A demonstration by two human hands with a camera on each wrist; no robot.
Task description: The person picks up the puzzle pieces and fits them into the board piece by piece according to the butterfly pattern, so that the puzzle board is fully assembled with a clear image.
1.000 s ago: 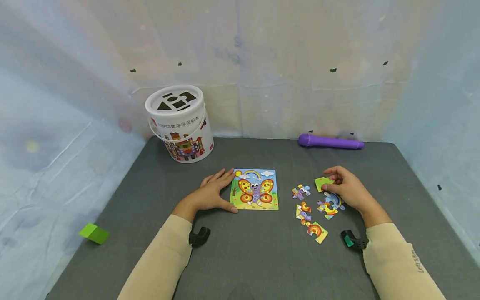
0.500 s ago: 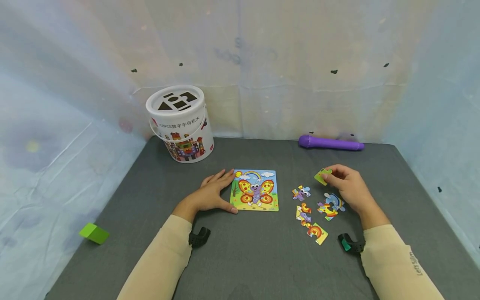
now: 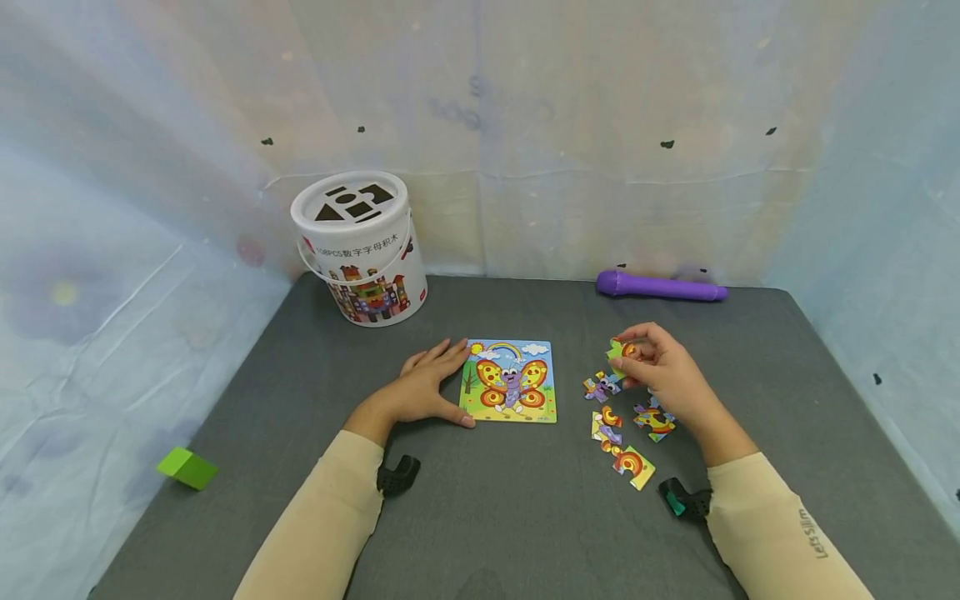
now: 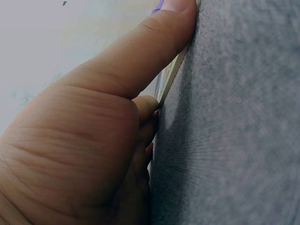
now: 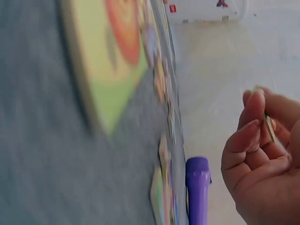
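A square butterfly picture puzzle (image 3: 510, 379) lies flat in the middle of the table. My left hand (image 3: 420, 390) rests at its left side, fingers spread, fingertips at the upper left corner and thumb at the lower left one. Between thumb and fingers, my right hand (image 3: 666, 371) pinches a green jigsaw piece (image 3: 614, 352) with some orange on it, raised off the table; the right wrist view shows it edge-on. Beneath and in front of this hand lie several loose jigsaw pieces (image 3: 636, 467), including one with a purple face (image 3: 602, 387). The hand partly covers a yellow-and-red piece group (image 3: 655, 422).
A white lidded bucket (image 3: 360, 250) with shape cutouts stands at the back left. Along the back edge lies a purple toy microphone (image 3: 660, 286). A green block (image 3: 187, 467) sits at the left edge of the grey table (image 3: 480, 500).
My right hand has lifted the green piece from beside the other loose pieces and carried it left, tilting it up. My left hand and the butterfly puzzle stay in place.
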